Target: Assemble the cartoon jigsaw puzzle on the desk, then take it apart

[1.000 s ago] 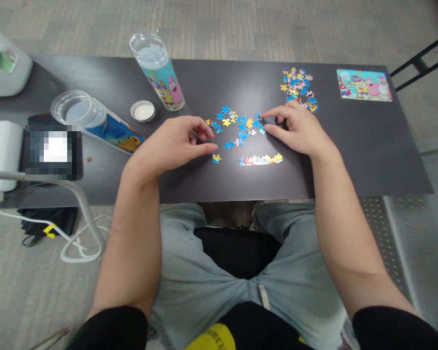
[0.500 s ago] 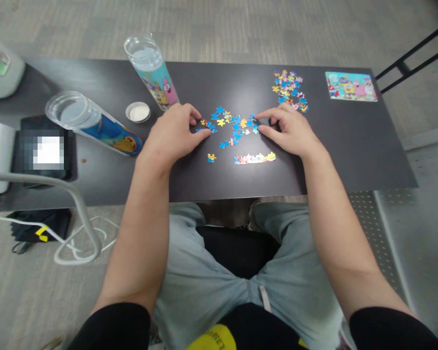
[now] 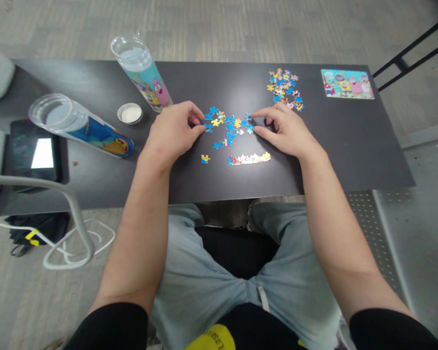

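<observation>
Loose jigsaw pieces point(image 3: 237, 122), mostly blue with some yellow, lie in a cluster on the dark table before me. At the cluster's left edge is my left hand point(image 3: 173, 127), its thumb and fingertips apart against the outer pieces. My right hand point(image 3: 288, 127) rests at the right edge, index finger and thumb spread beside the blue pieces there. Neither hand lifts anything. Nearer to me lies a joined strip of pieces point(image 3: 248, 159), with a single yellow and blue piece point(image 3: 205, 159) to its left.
Another heap of pieces point(image 3: 282, 85) lies beyond my right hand, left of a cartoon picture card point(image 3: 348, 84). On the left stand two clear-topped tubes, one pink and teal point(image 3: 151, 85), one blue point(image 3: 102, 133). Nearby are a white cap point(image 3: 130, 113) and a black tablet point(image 3: 36, 155).
My left hand has slid right, pushing the left-hand pieces closer to the cluster. The right hand stays at the cluster's right edge. The view has shifted slightly.
</observation>
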